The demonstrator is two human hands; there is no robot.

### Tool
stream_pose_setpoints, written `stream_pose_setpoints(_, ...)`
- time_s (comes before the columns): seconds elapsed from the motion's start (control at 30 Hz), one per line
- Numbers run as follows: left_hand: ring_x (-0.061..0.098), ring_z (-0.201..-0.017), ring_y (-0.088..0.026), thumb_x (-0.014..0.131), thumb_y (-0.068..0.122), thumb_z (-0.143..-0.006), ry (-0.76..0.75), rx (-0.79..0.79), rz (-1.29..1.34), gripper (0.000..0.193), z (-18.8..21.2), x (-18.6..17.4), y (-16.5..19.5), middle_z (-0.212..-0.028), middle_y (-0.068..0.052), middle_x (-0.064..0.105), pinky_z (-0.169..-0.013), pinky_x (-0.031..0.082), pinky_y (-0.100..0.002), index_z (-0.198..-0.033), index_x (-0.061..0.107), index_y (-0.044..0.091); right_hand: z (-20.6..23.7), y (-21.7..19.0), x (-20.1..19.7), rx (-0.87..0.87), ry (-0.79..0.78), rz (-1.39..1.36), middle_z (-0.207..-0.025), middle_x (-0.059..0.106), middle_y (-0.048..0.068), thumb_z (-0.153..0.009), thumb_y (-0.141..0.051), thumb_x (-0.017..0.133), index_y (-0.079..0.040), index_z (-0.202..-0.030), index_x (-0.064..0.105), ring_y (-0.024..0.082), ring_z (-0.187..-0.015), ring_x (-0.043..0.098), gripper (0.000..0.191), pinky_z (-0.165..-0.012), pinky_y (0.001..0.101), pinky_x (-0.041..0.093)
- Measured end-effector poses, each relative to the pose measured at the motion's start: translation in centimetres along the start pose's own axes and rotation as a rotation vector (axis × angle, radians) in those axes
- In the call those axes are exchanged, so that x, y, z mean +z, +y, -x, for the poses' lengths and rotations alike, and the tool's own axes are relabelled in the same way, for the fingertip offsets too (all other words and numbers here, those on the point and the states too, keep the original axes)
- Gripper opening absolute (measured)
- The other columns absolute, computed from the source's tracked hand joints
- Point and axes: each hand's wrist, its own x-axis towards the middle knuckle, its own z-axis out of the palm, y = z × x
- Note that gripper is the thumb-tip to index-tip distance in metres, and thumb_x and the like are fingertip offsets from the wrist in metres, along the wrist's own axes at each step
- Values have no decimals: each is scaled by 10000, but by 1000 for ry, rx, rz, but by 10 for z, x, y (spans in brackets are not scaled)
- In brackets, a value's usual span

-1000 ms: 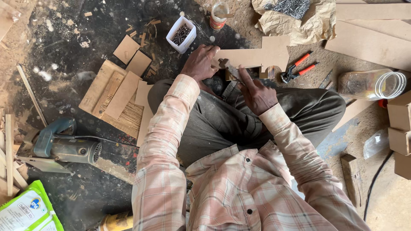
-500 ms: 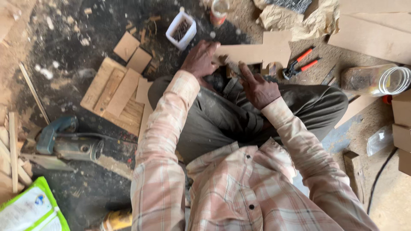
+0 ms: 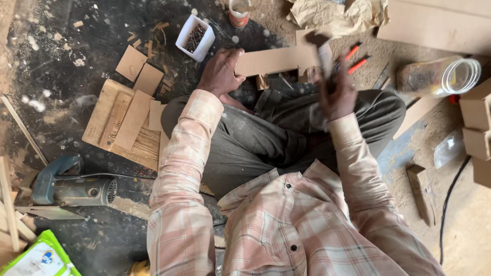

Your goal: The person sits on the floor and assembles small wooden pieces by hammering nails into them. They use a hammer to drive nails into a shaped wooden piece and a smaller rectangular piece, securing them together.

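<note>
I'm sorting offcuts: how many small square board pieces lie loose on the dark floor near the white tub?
2. One square piece lies left of the white tub; the second square piece lies just below-right of it, touching the stacked boards. Others may be hidden under those.

Your floor [image 3: 61,30] is dark and dusty. On it at 12 o'clock sits a white tub [image 3: 195,37] of nails; at 9, board offcuts [image 3: 130,120]; at 8, a power saw [image 3: 71,188]; at 2, a clear jar [image 3: 440,76] lying beside red-handled pliers [image 3: 355,59].
</note>
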Motion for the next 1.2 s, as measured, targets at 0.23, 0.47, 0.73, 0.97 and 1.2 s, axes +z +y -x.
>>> stream_pose_setpoints(0.23, 541, -1287, -375, 892, 208, -770, -37, 39, -51, 815, -7, 14, 17, -1403, -192, 615, -1055, 482, -458, -1458, 512, -7, -28, 69, 5, -41, 252, -190, -1074, 791, 130, -980, -201, 889, -28, -1629, 242, 211, -954, 785, 933, -831, 365, 636)
stream_pose_setpoints(0.47, 338, -1438, -465, 758, 609, -895, 11, 38, -360, 976, -36, 43, 73, -1553, -259, 383, -1139, 276, -663, -1594, 337, 75, -41, 103, -5, 299, 118, -550, -989, 786, 86, -966, -333, 856, -37, -1636, 356, 157, -799, 737, 887, -739, 329, 614)
stream_pose_setpoints(0.73, 472, -1247, -355, 629, 528, -1045, 11, 118, -504, 791, -90, 99, 99, -1392, -130, 485, -1094, 325, -627, -1623, 329, 79, -58, 135, 5, 80, 168, -396, -1399, 710, 200, -1100, -394, 807, -19, -1616, 361, 263, -1243, 736, 778, -1028, 386, 601)
stream_pose_setpoints(0.97, 485, -1135, -330, 625, 496, -1024, 117, 218, -556, 766, -93, 111, 99, -1320, -155, 496, -1008, 348, -570, -1563, 348, 27, -60, 139, -1, 190, 108, -524, -1332, 714, 177, -1073, -431, 731, -35, -1650, 298, 244, -1132, 739, 823, -968, 377, 622)
stream_pose_setpoints(1.2, 484, -1136, -336, 610, 506, -1034, 100, 201, -546, 751, -89, 115, 106, -1338, -160, 493, -999, 348, -567, -1561, 348, 39, -55, 138, -5, 225, 104, -508, -1328, 717, 186, -1081, -413, 740, -60, -1667, 301, 243, -1137, 739, 812, -964, 393, 609)
